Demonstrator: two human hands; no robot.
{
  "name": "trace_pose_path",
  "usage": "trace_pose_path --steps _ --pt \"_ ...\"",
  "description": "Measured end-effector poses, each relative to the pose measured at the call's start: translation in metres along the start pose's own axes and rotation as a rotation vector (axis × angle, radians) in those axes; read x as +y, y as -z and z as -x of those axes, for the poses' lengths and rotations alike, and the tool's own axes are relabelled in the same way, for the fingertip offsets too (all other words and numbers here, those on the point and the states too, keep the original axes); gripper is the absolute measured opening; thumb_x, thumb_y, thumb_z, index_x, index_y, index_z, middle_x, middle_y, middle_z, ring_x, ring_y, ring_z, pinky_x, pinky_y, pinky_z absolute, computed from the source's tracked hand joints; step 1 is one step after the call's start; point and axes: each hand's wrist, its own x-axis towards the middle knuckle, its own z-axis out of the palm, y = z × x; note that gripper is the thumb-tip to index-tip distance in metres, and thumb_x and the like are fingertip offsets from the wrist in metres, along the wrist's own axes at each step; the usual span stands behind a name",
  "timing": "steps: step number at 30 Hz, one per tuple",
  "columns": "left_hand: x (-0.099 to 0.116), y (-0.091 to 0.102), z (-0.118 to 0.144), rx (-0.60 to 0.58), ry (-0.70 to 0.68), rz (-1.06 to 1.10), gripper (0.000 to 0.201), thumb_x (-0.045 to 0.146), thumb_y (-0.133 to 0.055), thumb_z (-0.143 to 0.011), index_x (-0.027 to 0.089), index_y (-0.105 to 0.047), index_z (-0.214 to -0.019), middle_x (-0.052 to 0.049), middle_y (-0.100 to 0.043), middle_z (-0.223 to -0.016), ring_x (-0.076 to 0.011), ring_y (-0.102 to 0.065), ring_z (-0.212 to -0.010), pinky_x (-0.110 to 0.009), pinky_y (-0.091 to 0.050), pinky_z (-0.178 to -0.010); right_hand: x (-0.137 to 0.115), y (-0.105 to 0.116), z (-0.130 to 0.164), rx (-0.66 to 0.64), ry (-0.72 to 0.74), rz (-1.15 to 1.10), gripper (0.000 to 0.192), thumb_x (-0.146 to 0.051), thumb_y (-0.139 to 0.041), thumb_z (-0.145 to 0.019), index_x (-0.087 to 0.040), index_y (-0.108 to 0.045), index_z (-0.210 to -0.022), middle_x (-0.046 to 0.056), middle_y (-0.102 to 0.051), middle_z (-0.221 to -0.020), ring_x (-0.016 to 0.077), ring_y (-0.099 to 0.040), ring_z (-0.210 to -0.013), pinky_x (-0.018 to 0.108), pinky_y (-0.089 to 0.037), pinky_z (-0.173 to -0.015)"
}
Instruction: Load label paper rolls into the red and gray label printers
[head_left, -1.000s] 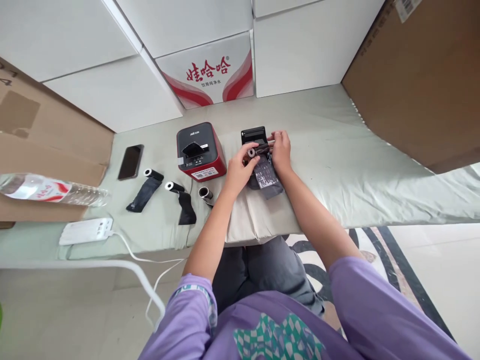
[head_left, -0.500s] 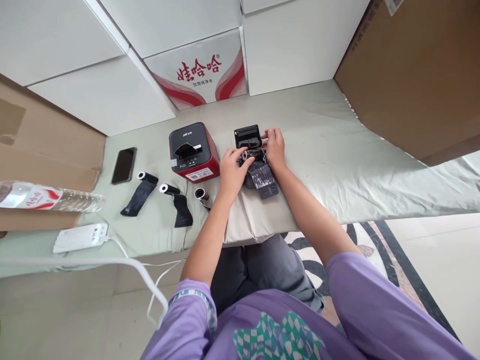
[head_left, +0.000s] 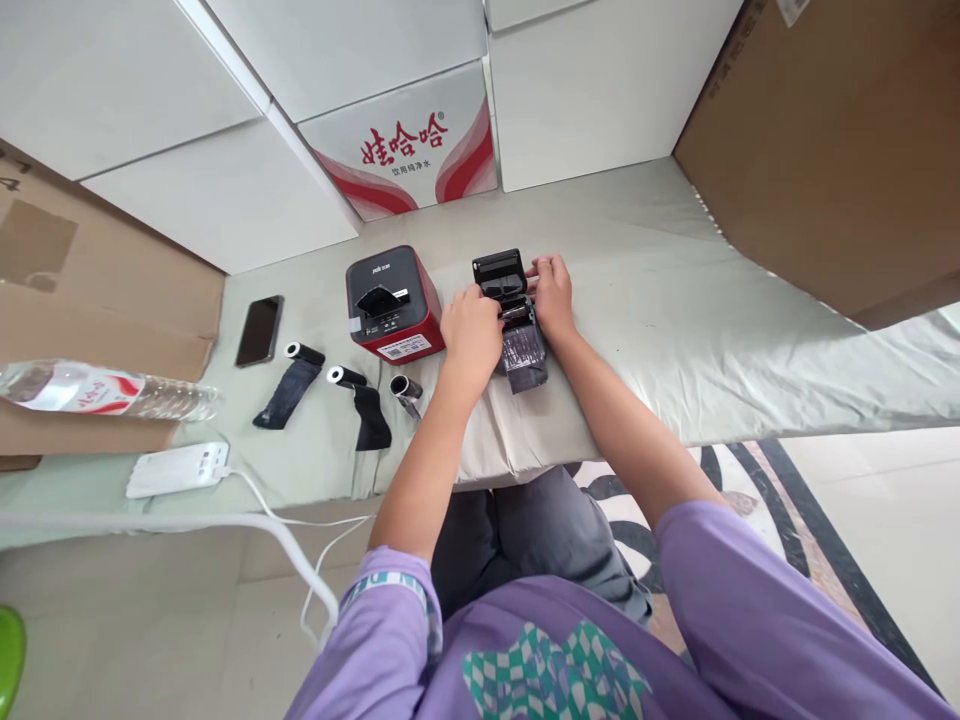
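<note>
A small black printer (head_left: 501, 272) stands on the cloth-covered surface with its lid raised toward the back. Inside its compartment lies a dark roll (head_left: 516, 313), and a wrinkled black strip (head_left: 524, 356) hangs out over the front. My left hand (head_left: 472, 328) is closed over the printer's left side, fingers bent down at the roll's left end, which it covers. Gripping the right side of the printer beside the hinge, my right hand (head_left: 553, 296) has its fingers curled and the fingertips partly hidden behind the lid.
Left of the printer stands a red and black box-shaped device (head_left: 394, 305). Nearby lie black rolls (head_left: 347, 377) with loose tails, a phone (head_left: 259, 331), a water bottle (head_left: 105, 390) and a white power bank (head_left: 177, 470) with a cable. Cartons (head_left: 825, 160) border the surface.
My left hand has turned and moved over the roll's left end, now hiding it. The strip hangs a little differently. My right hand keeps its place on the printer.
</note>
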Motion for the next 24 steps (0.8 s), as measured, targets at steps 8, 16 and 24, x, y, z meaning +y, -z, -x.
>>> trace_pose_path --steps 8,16,24 --pt "-0.004 -0.017 -0.021 0.037 -0.059 0.124 0.028 0.007 -0.053 -0.093 0.016 -0.079 -0.09 -0.019 -0.07 -0.107 -0.0374 -0.063 -0.111 -0.052 -0.048 -0.096 -0.016 -0.001 0.006 0.052 -0.111 -0.023 0.06 -0.082 -0.033 -0.096 -0.026 -0.052 -0.107 0.008 -0.064 -0.108 0.0203 -0.065 -0.088 0.041 -0.055 -0.089" --pt "-0.019 -0.033 -0.024 0.202 -0.175 0.269 0.019 0.017 -0.067 -0.091 0.019 -0.076 -0.075 -0.016 -0.07 -0.095 -0.0364 -0.06 -0.107 -0.052 -0.046 -0.098 -0.028 -0.001 0.01 -0.002 -0.022 -0.014 0.065 -0.085 -0.035 -0.093 -0.025 -0.06 -0.098 0.007 -0.062 -0.097 0.0247 -0.063 -0.102 0.041 -0.056 -0.094" --pt "-0.001 -0.012 0.054 0.04 -0.31 0.239 0.067 0.047 -0.087 -0.08 0.024 -0.069 -0.14 -0.017 -0.062 -0.151 -0.0438 -0.053 -0.138 -0.06 -0.04 -0.114 -0.041 0.003 0.016 -0.12 0.046 -0.072 0.065 -0.085 -0.043 -0.09 -0.023 -0.061 -0.097 0.009 -0.064 -0.105 0.026 -0.061 -0.109 0.043 -0.057 -0.1"
